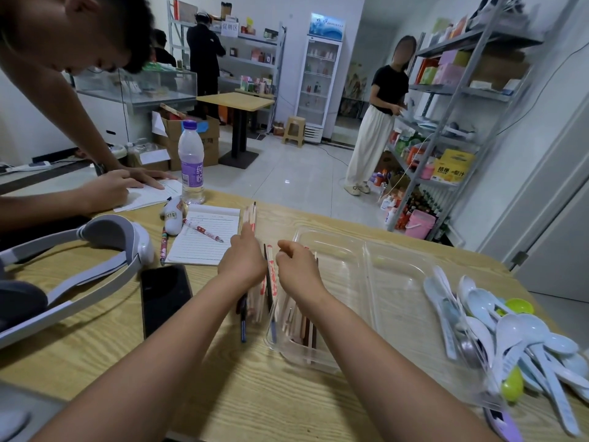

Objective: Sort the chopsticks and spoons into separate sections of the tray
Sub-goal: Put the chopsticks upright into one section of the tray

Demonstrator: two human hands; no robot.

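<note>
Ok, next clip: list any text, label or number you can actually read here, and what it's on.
"促销区": white sign on the back shelf.
"K13", roughly: white pouch by the notepad.
"纯悦", partly: purple water bottle label.
"桔梗", "梨汁": yellow box on the right shelf.
Chopstick wrappers, notepad writing, fridge header: too blurred.

Left hand [243,260] holds chopsticks [250,216]; right hand [298,266] hovers over tray [395,282].

Your clear plastic tray [395,282] lies flat on the table, some chopsticks [302,330] already in its left section. More chopsticks [259,301] lie just left of it, and pale spoons [516,339] are heaped by its right edge.
</note>
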